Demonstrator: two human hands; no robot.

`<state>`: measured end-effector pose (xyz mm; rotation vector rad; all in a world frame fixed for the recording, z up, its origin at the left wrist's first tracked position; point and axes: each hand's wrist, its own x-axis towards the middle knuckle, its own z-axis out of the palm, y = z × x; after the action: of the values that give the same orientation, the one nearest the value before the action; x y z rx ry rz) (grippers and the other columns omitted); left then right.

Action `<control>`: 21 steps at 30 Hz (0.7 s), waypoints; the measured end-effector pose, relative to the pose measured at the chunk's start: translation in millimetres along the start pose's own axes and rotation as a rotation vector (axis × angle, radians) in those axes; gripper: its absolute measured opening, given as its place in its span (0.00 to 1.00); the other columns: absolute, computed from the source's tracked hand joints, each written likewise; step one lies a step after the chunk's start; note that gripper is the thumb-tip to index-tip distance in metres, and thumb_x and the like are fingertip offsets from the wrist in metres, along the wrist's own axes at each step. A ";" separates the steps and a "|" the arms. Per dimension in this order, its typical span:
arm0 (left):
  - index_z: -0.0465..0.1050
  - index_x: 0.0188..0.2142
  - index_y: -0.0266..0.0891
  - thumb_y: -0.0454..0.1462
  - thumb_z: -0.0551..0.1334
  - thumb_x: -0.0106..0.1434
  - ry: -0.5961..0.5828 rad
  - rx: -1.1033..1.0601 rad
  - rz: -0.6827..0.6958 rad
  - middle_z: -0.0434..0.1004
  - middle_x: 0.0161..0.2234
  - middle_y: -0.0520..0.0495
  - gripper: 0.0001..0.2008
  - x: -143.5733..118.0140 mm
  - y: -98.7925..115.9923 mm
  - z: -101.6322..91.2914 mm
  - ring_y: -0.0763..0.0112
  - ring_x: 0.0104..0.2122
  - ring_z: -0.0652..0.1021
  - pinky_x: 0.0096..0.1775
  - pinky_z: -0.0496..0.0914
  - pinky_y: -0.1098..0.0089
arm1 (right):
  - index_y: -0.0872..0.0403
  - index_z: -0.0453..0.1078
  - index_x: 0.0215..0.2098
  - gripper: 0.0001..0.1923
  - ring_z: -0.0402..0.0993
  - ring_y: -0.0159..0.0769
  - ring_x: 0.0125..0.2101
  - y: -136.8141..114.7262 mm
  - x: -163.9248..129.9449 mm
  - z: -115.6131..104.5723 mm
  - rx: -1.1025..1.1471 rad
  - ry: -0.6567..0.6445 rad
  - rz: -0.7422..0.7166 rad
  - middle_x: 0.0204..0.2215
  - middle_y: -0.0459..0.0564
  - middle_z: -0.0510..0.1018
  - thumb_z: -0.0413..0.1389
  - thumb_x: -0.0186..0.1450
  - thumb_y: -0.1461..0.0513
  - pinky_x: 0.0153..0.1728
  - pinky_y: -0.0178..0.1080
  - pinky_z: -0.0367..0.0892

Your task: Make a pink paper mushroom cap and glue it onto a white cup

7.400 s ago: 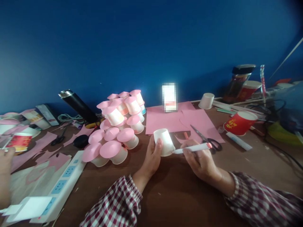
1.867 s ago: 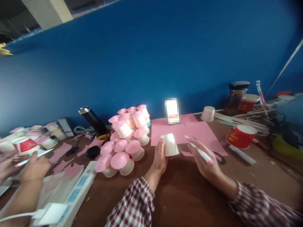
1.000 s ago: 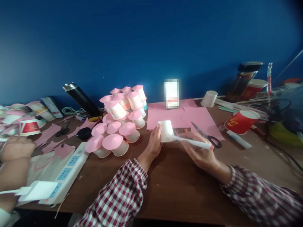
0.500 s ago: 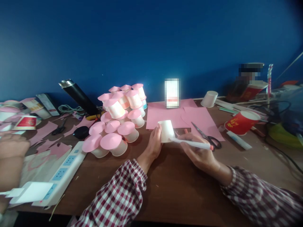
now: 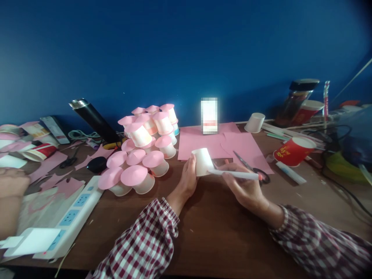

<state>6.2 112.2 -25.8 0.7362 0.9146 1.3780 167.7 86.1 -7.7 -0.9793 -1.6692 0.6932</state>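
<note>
Little changed since half a second ago: left hand [image 5: 187,179] still grips white cup [image 5: 202,161] above table [image 5: 221,232]; right hand [image 5: 245,188] pinches pen [image 5: 235,174], tip seemingly touching cup. Bare table nearside.

The light is dim and bluish, with the corners darkening. A blurred bright rectangle [image 5: 209,115] glares at the wall. My hands cast soft shadows on the counter [image 5: 221,232]. Everything looks soft, and the edges bend and smear, mostly far left.
</note>
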 end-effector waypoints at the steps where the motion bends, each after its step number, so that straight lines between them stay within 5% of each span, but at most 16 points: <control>1: 0.73 0.39 0.37 0.51 0.55 0.60 -0.008 -0.007 0.001 0.77 0.34 0.45 0.20 0.0 -0.1 0.1 0.61 0.41 0.74 0.44 0.66 0.65 | 0.53 0.71 0.37 0.06 0.73 0.35 0.30 1.2 -0.2 0.1 0.006 0.024 0.008 0.31 0.49 0.77 0.54 0.63 0.61 0.31 0.37 0.70; 4: 0.73 0.39 0.38 0.50 0.55 0.61 -0.033 -0.040 0.004 0.77 0.35 0.45 0.19 0.7 -0.9 -0.3 0.63 0.40 0.74 0.44 0.66 0.66 | 0.53 0.71 0.37 0.08 0.72 0.34 0.27 3.8 -0.4 0.9 0.028 0.055 0.042 0.30 0.49 0.77 0.54 0.63 0.59 0.27 0.35 0.69; 10: 0.72 0.40 0.37 0.50 0.55 0.61 -0.014 -0.117 -0.029 0.77 0.35 0.46 0.20 1.8 -1.6 -0.6 0.63 0.41 0.74 0.44 0.67 0.65 | 0.53 0.71 0.35 0.06 0.73 0.33 0.27 0.8 1.1 2.1 0.040 0.010 0.012 0.26 0.47 0.77 0.54 0.63 0.60 0.36 0.40 0.69; 15: 0.72 0.39 0.36 0.49 0.56 0.61 -0.051 -0.144 -0.034 0.78 0.38 0.45 0.19 0.3 0.7 1.3 0.63 0.43 0.74 0.46 0.66 0.65 | 0.54 0.71 0.36 0.08 0.70 0.32 0.24 2.1 0.7 1.3 0.058 0.044 0.072 0.27 0.48 0.76 0.54 0.63 0.59 0.24 0.34 0.68; 21: 0.70 0.41 0.34 0.51 0.54 0.61 -0.057 -0.167 -0.053 0.77 0.36 0.44 0.23 0.4 2.2 2.4 0.62 0.40 0.76 0.43 0.68 0.64 | 0.54 0.71 0.35 0.07 0.71 0.32 0.24 0.7 0.1 1.0 0.063 0.010 0.026 0.25 0.47 0.76 0.54 0.63 0.59 0.28 0.36 0.70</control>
<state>7.1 113.0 -22.8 0.6165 0.7590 1.3622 166.9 86.6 -8.5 -0.9595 -1.6193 0.7529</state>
